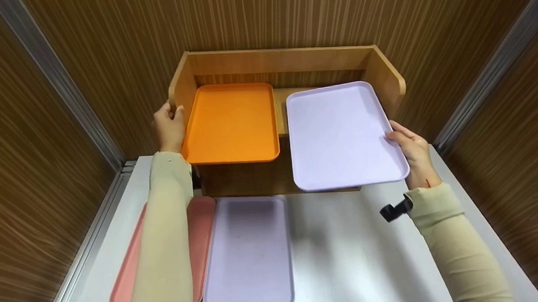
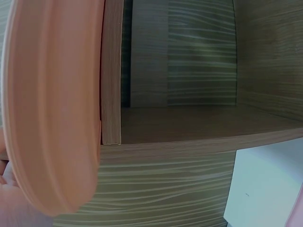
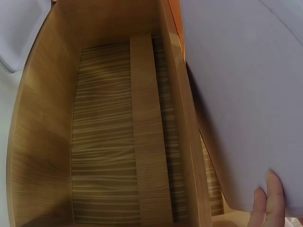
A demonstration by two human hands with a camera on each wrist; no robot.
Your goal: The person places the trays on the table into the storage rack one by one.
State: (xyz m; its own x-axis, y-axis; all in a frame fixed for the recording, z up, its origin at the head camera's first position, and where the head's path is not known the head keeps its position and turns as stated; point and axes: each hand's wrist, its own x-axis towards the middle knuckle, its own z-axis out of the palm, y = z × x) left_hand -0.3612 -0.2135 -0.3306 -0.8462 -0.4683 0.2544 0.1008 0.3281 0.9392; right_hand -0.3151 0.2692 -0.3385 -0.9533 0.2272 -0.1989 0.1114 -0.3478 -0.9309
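A lilac tray [image 1: 344, 135] is tilted over the right part of the upper level of a wooden shelf [image 1: 278, 60]. My right hand [image 1: 414, 150] grips its right edge, thumb on top; in the right wrist view fingertips [image 3: 272, 196] press its underside. At the shelf's left end my left hand [image 1: 170, 128] holds the side panel [image 1: 178, 79], with the thumb on the inner side. Beside that hand an orange tray [image 1: 231, 125] lies on the upper level, its front overhanging. The left wrist view shows that tray's underside [image 2: 52, 104] close by.
On the white table [image 1: 348, 257] in front lie a second lilac tray [image 1: 249, 258] and a pink tray [image 1: 202, 242], partly under the left sleeve. Below the shelf board is an open compartment [image 3: 104, 137]. Wood-patterned walls [image 1: 271, 17] stand behind and at both sides.
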